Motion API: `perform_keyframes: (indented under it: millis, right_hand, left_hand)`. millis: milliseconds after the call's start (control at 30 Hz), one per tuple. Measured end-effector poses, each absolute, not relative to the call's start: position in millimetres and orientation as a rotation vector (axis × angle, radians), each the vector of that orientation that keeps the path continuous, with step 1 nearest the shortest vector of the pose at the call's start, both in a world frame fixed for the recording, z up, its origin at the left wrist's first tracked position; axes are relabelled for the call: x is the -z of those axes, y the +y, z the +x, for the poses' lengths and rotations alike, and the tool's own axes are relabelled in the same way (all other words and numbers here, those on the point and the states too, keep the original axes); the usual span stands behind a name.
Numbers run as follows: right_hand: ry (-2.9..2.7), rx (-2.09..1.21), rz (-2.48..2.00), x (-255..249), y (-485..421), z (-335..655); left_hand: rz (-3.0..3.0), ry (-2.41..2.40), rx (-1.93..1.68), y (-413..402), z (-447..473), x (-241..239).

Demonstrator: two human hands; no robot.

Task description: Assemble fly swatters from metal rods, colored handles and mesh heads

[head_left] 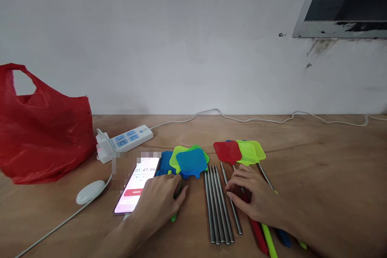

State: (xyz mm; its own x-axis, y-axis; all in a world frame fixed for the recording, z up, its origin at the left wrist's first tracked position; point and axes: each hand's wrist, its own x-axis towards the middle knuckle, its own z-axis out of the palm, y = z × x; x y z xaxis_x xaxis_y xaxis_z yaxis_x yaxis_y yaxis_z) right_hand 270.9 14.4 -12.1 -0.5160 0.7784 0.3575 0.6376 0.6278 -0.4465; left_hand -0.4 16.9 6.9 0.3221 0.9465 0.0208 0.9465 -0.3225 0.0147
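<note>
My left hand (161, 199) rests on the wooden table (317, 161), fingers curled over loose fly-swatter heads (189, 160) in blue and green, with a green piece under the fingertips. My right hand (256, 197) lies palm down over assembled fly swatters (240, 152) with red, yellow-green and blue heads; its fingertips touch a metal rod. Coloured handles (266, 240) stick out beneath the wrist. Several bare metal rods (217, 205) lie side by side between my hands.
A phone (136, 187) showing a timer lies left of my left hand. A white power strip (125, 140), a white oval device (90, 192) on a cable, and a red plastic bag (42, 129) sit at the left. A white cable (256, 119) runs along the wall.
</note>
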Motion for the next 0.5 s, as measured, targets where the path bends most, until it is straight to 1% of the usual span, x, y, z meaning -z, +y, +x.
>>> perform_keyframes:
  millis: [133,500]
  right_hand:
    - [-2.314,-0.335,-1.113,14.0,16.1,270.9]
    - [-2.302,-0.306,-1.141,19.9,20.6,272.0]
  left_hand:
    - [-2.567,-1.8,-0.012,17.8,-1.4,-4.6]
    - [-2.904,-1.526,0.094,9.9,0.4,-7.8]
